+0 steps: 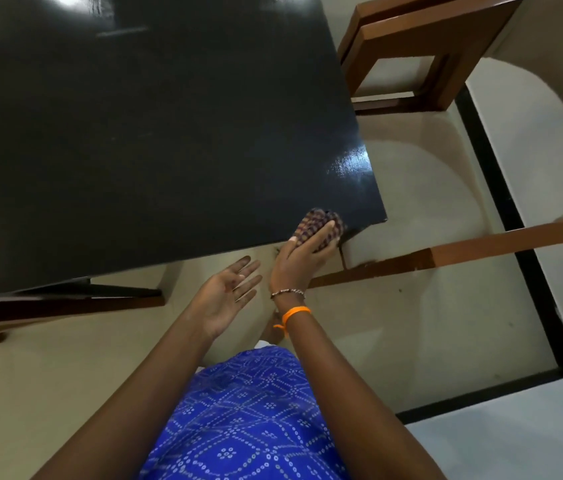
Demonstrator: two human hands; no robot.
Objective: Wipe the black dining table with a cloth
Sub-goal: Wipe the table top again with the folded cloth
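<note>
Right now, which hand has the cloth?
The right hand, with wristbands, presses the checked cloth at the black table corner; the left hand hangs open, palm up.

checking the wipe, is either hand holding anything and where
Right hand holds the bunched cloth from above, at the table corner. Left hand is empty.

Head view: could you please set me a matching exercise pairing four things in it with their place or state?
Things:
1. checked cloth
2. left hand
3. orange band
4. wooden chair

Place or state:
A. beyond the table's right edge
B. open, palm up, just below the table's near edge
C. bunched under the right hand at the black table corner
D. around the right wrist

Pairs: 1-C, 2-B, 3-D, 4-A
</note>
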